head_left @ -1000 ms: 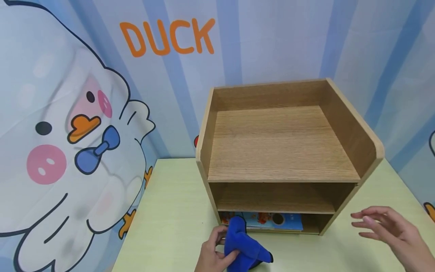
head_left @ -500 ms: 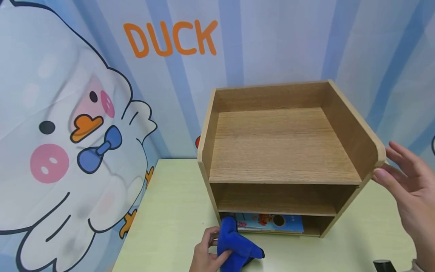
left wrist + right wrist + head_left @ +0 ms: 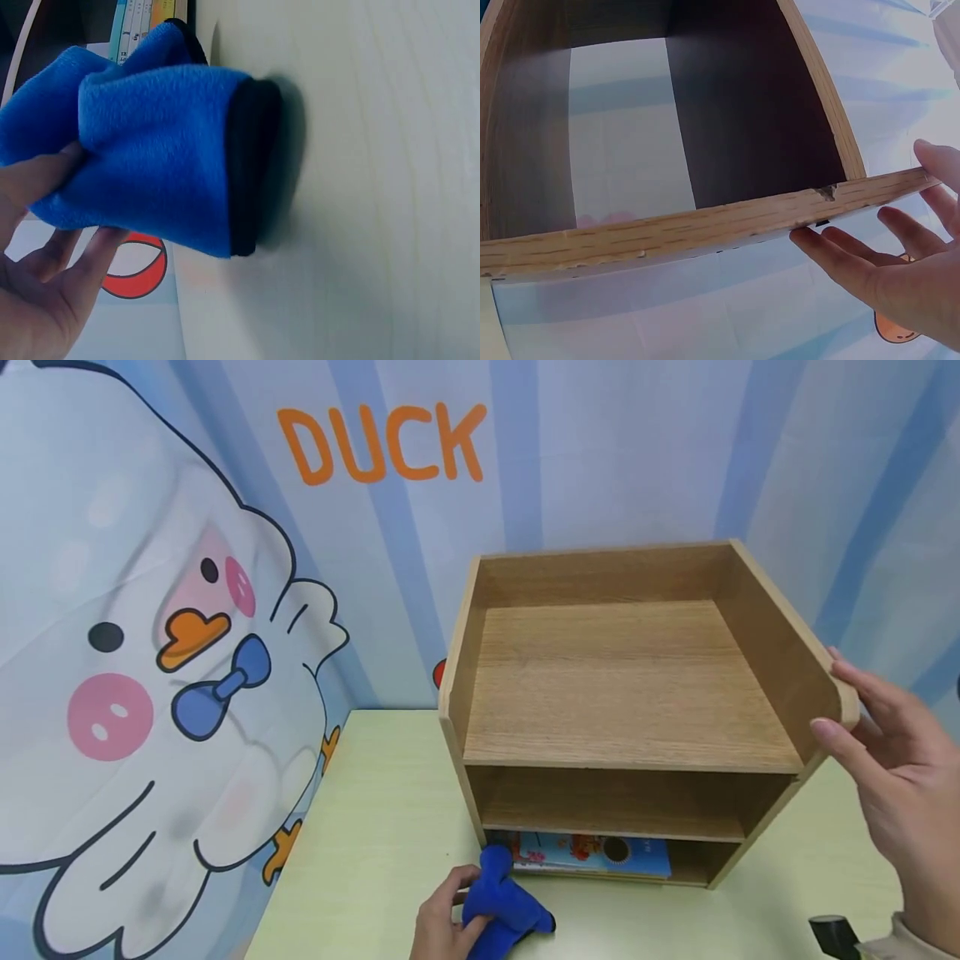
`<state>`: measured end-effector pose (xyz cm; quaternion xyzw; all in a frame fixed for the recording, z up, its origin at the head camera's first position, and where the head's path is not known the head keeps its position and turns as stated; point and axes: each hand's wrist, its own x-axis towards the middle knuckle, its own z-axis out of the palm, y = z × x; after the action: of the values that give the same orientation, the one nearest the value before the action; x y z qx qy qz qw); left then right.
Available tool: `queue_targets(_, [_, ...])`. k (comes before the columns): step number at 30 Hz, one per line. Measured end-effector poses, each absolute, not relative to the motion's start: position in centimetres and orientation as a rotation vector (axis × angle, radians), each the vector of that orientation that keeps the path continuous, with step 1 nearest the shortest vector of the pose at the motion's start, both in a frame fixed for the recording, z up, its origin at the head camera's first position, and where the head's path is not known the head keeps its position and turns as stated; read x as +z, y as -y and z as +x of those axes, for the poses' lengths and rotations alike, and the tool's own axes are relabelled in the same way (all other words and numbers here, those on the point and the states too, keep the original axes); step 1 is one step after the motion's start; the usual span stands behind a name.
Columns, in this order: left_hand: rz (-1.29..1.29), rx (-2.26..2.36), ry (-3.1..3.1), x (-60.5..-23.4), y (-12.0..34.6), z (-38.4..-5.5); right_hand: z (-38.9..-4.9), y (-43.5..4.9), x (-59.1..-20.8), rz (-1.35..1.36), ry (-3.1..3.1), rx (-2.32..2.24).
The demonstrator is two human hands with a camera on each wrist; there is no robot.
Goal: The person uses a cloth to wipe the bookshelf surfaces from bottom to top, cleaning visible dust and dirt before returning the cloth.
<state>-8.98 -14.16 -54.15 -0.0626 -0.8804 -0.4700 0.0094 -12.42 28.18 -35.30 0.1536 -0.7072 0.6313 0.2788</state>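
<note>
My left hand (image 3: 444,917) pinches a bunched blue cloth (image 3: 504,902) with dark edging, low in front of the wooden desk shelf (image 3: 600,685). In the left wrist view the thumb presses on the folded blue cloth (image 3: 157,150), with fingers beneath it, close over the tabletop. At the shelf's right side my right hand (image 3: 892,768) grips the rounded front corner of the side panel, thumb at the front and fingers on the outer face. The right wrist view shows fingers (image 3: 840,259) along the outside of the panel edge (image 3: 705,212).
Books with a blue cover (image 3: 600,853) lie in the shelf's lowest compartment. The shelf stands on a pale yellow-green table (image 3: 375,827) against a printed duck curtain (image 3: 615,452). A dark cylindrical object (image 3: 834,935) shows by the right sleeve.
My right hand has risen from beside the shelf to its upper right corner and taken hold of the side panel. My left hand has shifted slightly left with the blue cloth.
</note>
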Motion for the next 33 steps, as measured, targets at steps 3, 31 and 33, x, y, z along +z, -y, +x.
queue_targets(3, [-0.203, -1.383, 2.757, -54.5, 14.1, -9.2, -12.5, -28.5, -35.3, 0.478, 1.856, 1.736])
queue_targets(31, [-0.113, -1.185, 2.743, -56.3, 13.6, -10.6, -12.6, -28.6, -35.4, 0.411, 1.930, 1.665])
queue_targets(33, [-0.116, -1.146, 2.755, -56.6, 13.6, -10.8, -12.6, -28.7, -35.4, 0.397, 1.946, 1.645])
